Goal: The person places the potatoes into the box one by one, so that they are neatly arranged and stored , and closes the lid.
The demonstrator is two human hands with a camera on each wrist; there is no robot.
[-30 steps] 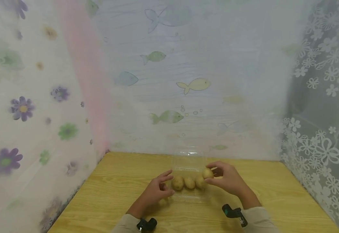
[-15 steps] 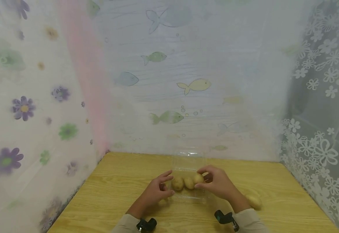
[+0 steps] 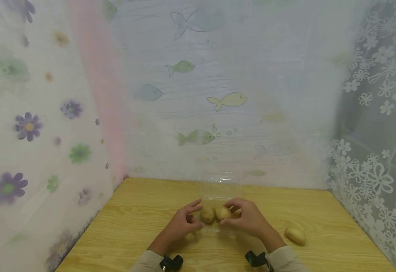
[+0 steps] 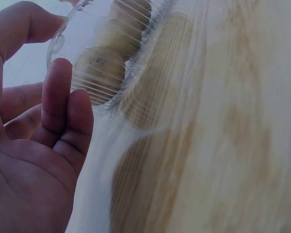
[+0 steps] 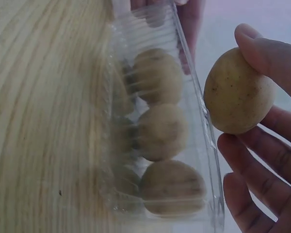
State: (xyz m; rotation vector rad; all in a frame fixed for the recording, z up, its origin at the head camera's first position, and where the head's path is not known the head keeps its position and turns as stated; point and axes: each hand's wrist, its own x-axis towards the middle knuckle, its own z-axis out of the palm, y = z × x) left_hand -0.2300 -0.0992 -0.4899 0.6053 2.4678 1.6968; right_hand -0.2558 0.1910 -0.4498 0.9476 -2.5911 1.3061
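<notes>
A clear plastic container (image 5: 191, 58) holds three potatoes (image 5: 160, 133) in a row, with more blurred round shapes visible through its wall. My right hand (image 3: 248, 218) grips a fourth-like loose potato (image 5: 239, 92) between thumb and fingers, above and beside the container rim. At the container's left end, my left hand (image 3: 183, 222) holds the edge, thumb tip at the rim (image 4: 63, 29) and some fingers curled alongside. The head view shows one potato (image 3: 207, 214) near the left fingers. Parts of the other potatoes are hidden behind my right hand.
Another potato (image 3: 295, 235) lies on the wooden table (image 3: 143, 211), right of my right forearm. The container's transparent lid (image 3: 219, 185) stands raised at the back, near the fish-patterned curtain (image 3: 184, 158). Flowered curtains (image 3: 28, 126) border the sides.
My right hand has moved left over the container, carrying the potato from its right end toward the middle. The potato on the table has come into view. My left hand stays in place.
</notes>
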